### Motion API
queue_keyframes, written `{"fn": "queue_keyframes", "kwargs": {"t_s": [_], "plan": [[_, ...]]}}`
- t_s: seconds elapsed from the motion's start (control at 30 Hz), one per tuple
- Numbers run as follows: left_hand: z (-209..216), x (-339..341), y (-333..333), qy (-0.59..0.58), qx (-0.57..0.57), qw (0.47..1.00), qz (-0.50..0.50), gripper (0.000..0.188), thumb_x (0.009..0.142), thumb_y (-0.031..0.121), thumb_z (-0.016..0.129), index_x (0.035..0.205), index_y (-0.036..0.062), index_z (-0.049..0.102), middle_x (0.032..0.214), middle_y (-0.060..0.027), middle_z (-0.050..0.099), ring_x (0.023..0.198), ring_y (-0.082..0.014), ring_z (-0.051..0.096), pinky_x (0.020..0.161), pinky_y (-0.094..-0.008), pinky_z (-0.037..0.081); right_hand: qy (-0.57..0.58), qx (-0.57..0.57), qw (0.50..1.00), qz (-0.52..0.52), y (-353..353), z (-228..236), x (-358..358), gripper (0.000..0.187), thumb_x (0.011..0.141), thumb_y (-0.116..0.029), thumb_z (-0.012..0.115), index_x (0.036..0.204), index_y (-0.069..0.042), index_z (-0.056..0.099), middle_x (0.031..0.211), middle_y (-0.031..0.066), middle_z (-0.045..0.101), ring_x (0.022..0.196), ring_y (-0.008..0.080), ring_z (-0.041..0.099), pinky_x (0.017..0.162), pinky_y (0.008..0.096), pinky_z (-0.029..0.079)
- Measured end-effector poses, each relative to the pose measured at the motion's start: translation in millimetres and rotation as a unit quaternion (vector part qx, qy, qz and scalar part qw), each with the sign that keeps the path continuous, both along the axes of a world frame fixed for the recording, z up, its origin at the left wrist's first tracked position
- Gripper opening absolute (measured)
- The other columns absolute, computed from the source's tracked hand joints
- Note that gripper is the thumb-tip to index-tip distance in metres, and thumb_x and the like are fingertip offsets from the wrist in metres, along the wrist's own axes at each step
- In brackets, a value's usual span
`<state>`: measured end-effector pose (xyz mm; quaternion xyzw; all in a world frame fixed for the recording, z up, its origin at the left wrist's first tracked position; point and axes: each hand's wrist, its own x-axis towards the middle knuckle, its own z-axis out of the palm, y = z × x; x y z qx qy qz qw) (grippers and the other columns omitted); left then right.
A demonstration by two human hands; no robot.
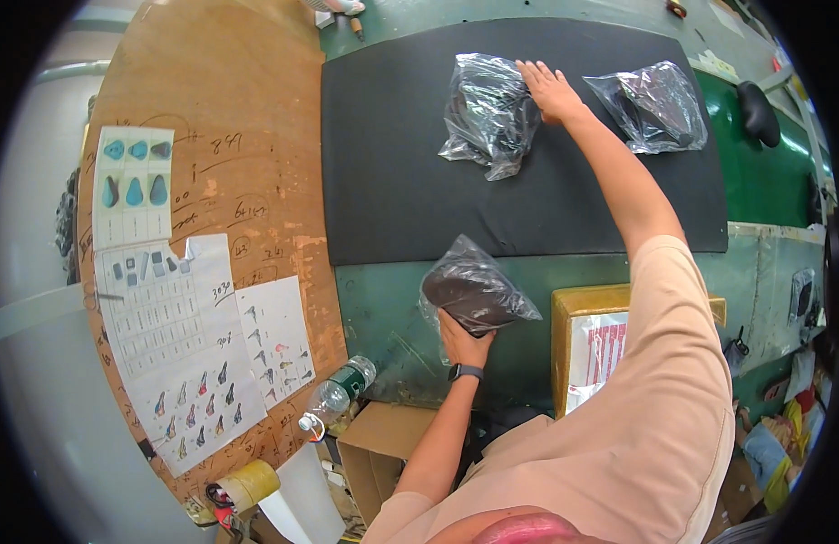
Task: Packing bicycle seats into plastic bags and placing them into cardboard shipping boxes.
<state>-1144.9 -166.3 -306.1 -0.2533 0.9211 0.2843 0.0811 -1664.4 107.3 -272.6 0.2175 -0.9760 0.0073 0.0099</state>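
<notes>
My left hand (463,339) is closed on the near end of a dark bicycle saddle (469,295) in a clear plastic bag, above the green bench just short of the black mat. My right hand (550,91) reaches far forward, its fingers stretched out along the right edge of another clear bag (488,113). Something dark shows inside that bag, but wrinkles and glare blur its shape. It lies on the black mat (392,154). To the right of it sits a third clear bag (655,107) with a dark item inside, untouched.
A brown board (220,72) with handwriting and taped picture sheets (197,354) runs along the left. A plastic bottle (340,392) lies by an open cardboard box (383,444). Near my right arm stands a yellow-edged box (565,335). A bare black saddle (758,115) is at far right.
</notes>
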Motion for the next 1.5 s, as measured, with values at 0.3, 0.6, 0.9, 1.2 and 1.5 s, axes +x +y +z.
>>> {"fn": "queue_keyframes", "kwargs": {"t_s": [0.3,0.6,0.9,1.2,1.5], "plan": [[-38.0,63.9,-56.1,-0.055,0.39,0.915,0.085,0.087,0.08,0.024,0.093,0.153,0.0002,0.053,0.136,-0.0142,0.072,0.121,-0.0277,0.07,0.106,-0.0408,0.055,-0.167,-0.171,0.965,-0.108,-109.5,-34.0,104.6,0.088,0.072,-0.026,0.093,0.143,-0.001,0.049,0.147,0.028,0.058,0.134,0.0488,0.061,0.112,0.0537,0.053],[80.5,191.5,-41.9,-0.102,0.72,0.602,0.329,0.044,0.089,0.021,0.086,0.128,0.0042,0.076,0.114,-0.0052,0.078,0.104,-0.0169,0.07,0.094,-0.0369,0.056,-0.251,-0.335,0.883,-0.213,-195.8,-40.8,347.1,0.099,0.077,-0.058,0.089,0.14,0.011,0.057,0.139,0.0357,0.066,0.128,0.0498,0.066,0.112,0.0503,0.049],[234.5,434.7,-127.2,0.274,0.613,0.653,0.351,0.107,0.075,0.011,0.098,0.165,0.0027,0.042,0.153,-0.0076,0.061,0.134,-0.018,0.058,0.116,-0.0366,0.047,-0.663,-0.552,0.444,-0.243,-133.1,30.5,575.0,0.035,0.102,-0.037,0.077,0.122,-0.009,0.069,0.085,0.0031,0.071,0.066,0.016,0.066,0.058,0.028,0.052],[33.9,634.8,-171.7,0.126,0.361,0.67,0.637,0.054,0.069,0.027,0.098,0.105,-0.008,0.077,0.096,-0.012,0.079,0.085,-0.0213,0.073,0.084,-0.0347,0.06,-0.682,-0.253,0.682,0.073,-215.6,236.9,661.0,0.073,0.091,-0.037,0.078,0.147,0.005,0.059,0.135,0.0122,0.068,0.124,0.024,0.065,0.1,0.0368,0.054],[-178.6,669.5,-195.5,-0.116,0.375,0.535,0.748,0.134,0.074,0.05,0.095,0.164,-0.01,0.017,0.163,-0.0284,0.049,0.149,-0.0385,0.053,0.121,-0.0456,0.047,-0.44,0.256,0.73,0.456,-535.1,207.1,884.6,0.074,0.085,-0.059,0.083,0.13,0.0,0.077,0.122,0.0226,0.078,0.108,0.0298,0.075,0.095,0.0405,0.057]]}}
